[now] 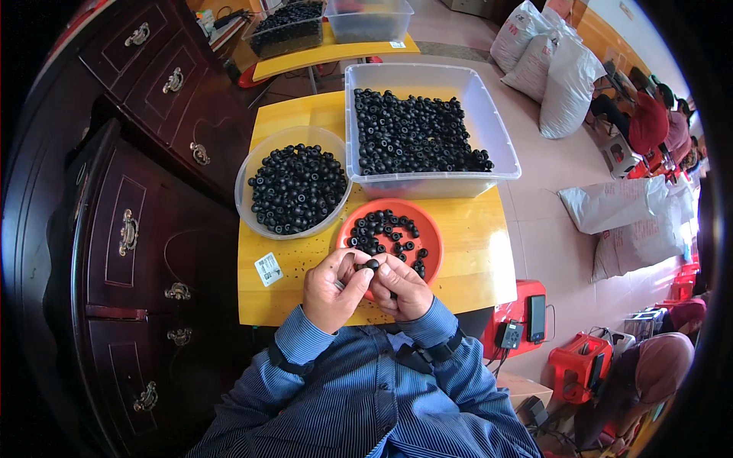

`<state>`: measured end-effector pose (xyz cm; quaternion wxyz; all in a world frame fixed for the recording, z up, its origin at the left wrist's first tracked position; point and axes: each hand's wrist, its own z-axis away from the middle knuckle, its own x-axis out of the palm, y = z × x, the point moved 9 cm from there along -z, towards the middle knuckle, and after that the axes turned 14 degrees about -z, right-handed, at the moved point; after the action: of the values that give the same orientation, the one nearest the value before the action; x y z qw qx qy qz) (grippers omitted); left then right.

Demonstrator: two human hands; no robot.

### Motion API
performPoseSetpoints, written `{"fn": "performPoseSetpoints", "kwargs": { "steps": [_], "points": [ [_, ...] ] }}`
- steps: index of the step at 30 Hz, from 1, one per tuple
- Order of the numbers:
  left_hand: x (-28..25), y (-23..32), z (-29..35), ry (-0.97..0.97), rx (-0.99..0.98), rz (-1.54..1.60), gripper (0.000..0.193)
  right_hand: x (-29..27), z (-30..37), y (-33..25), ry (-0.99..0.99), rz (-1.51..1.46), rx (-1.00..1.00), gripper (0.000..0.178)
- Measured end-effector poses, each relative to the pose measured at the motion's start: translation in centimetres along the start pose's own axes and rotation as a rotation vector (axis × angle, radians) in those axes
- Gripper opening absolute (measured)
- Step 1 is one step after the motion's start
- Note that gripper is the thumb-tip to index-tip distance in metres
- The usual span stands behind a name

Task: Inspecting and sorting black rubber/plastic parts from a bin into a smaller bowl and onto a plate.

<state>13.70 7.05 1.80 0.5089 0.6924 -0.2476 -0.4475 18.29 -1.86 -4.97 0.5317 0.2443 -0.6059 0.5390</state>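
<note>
**Small black pieces in an orange dish, one held above**

We see one rounded black piece (372, 264) held clear of the rest, above the near part of the orange dish (434, 233); its smooth, dark dome faces us, and we cannot tell what its underside looks like. Within the dish we find many loose black pieces (374, 223) of the same small, rounded kind. We see them crowded together toward its left and far sides, and scattered more thinly toward its right. Some turn a ring-like opening up to us, others a plain curved side. The dish itself we see as round and shallow, its near rim partly hidden.
</note>
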Motion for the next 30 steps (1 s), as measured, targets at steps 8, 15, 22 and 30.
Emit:
{"fn": "performPoseSetpoints", "kwargs": {
  "steps": [8, 15, 22, 30],
  "points": [
    [0.7, -0.3, 0.7, -0.036, 0.018, 0.021, 0.015, -0.9, 0.2, -0.1, 0.056, -0.075, -0.004, 0.016],
    [1.5, 0.7, 1.2, -0.164, 0.138, -0.023, 0.037, 0.2, 0.5, -1.1, -0.099, 0.087, -0.052, 0.017],
    [0.5, 3.0, 1.3, 0.116, 0.368, -0.24, 0.027, -0.3, 0.7, -0.1, -0.041, -0.045, 0.025, 0.027],
    [-0.8, 2.8, 2.2, 0.196, 0.387, -0.274, 0.017, -1.2, 0.9, 0.0, -0.015, -0.135, 0.002, 0.024]
  ]
}}
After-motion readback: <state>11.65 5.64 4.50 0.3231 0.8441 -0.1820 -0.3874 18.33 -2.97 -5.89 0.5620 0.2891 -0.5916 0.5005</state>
